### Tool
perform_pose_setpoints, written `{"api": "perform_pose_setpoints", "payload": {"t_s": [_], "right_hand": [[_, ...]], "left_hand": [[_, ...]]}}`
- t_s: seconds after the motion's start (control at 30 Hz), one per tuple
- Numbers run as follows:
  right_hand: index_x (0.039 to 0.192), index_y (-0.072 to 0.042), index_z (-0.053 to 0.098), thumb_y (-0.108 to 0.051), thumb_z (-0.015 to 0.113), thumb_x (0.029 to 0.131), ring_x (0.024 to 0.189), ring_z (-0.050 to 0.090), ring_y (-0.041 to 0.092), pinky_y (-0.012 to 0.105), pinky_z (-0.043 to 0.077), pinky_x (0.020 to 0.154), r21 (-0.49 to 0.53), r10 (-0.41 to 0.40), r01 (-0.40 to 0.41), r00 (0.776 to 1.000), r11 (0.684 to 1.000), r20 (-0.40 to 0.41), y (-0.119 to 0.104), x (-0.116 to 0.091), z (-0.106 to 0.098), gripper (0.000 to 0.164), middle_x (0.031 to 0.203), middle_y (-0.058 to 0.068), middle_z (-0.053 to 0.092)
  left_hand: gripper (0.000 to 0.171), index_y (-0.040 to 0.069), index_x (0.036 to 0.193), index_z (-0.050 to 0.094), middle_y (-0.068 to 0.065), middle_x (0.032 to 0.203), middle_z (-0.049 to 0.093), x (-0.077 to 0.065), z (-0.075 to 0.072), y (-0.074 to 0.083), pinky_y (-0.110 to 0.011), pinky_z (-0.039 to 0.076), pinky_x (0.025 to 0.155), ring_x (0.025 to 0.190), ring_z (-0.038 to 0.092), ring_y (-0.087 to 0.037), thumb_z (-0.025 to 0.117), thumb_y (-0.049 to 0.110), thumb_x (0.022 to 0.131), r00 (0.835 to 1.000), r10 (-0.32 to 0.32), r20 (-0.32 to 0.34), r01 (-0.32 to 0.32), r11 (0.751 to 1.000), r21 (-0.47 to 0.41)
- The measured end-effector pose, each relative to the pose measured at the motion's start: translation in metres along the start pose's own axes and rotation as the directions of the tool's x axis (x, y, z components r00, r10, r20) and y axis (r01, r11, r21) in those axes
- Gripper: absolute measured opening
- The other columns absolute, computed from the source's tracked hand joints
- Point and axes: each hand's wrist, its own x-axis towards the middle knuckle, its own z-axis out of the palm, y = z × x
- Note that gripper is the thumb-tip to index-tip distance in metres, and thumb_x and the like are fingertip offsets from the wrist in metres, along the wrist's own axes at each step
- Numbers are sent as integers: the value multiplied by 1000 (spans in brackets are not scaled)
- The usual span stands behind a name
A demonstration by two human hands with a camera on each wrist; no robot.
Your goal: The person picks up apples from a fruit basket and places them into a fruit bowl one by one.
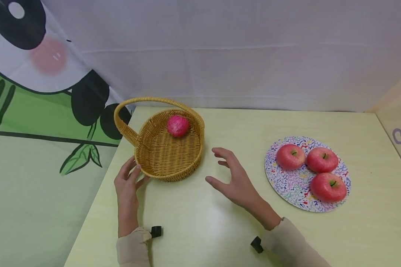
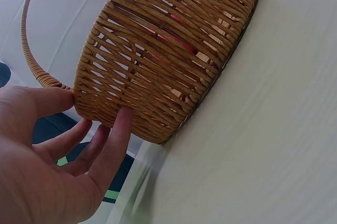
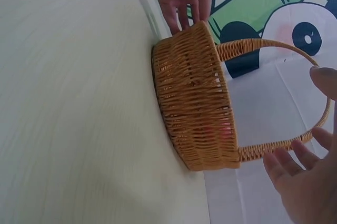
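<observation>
A round woven wicker basket [image 1: 168, 159] with a tall arched handle stands at the table's left. One streaked pink-red round fruit [image 1: 178, 126], probably an apple, lies inside near the far wall. My left hand [image 1: 128, 185] touches the basket's near-left side; in the left wrist view, its fingertips [image 2: 124, 116] rest against the outer weave, with no firm grip visible. To the right of the basket, apart from it, my right hand [image 1: 237, 181] hovers with fingers spread and nothing held. The right wrist view shows the basket's outer wall [image 3: 195, 98] beyond that hand.
A round plate [image 1: 294, 189] with a colourful squiggle pattern stands at the right, bearing three red apples [image 1: 328, 187]. White cloth [image 1: 220, 74] hangs behind the table, and a cartoon panda print [image 1: 50, 55] covers the left. A side panel [image 1: 397, 118] edges the right.
</observation>
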Motion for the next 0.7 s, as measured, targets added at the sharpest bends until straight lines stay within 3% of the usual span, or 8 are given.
{"api": "perform_pose_setpoints", "payload": {"t_s": [0.27, 0.7], "right_hand": [[159, -24, 38, -23, 82, 92, 148, 47, 21, 44, 47, 121, 11, 14, -15, 998, 1000, 65, -3, 12, 11, 79, 162, -6, 43], [162, -17, 33, -29, 79, 94, 152, 43, 27, 45, 44, 123, 50, 87, -97, 982, 994, 170, -11, 35, 30, 83, 165, -1, 39]], "left_hand": [[46, 20, 147, 60, 1, 143, 58, -2, 0, 2, -27, 66, 82, 122, 62, -16, 68, 24, 102, 1000, 12, 3, -12, 1000, -3], [46, 18, 148, 59, 2, 141, 58, -3, 1, 2, -28, 66, 83, 120, 62, -14, 67, 22, 103, 1000, 18, 8, -18, 1000, -7]]}}
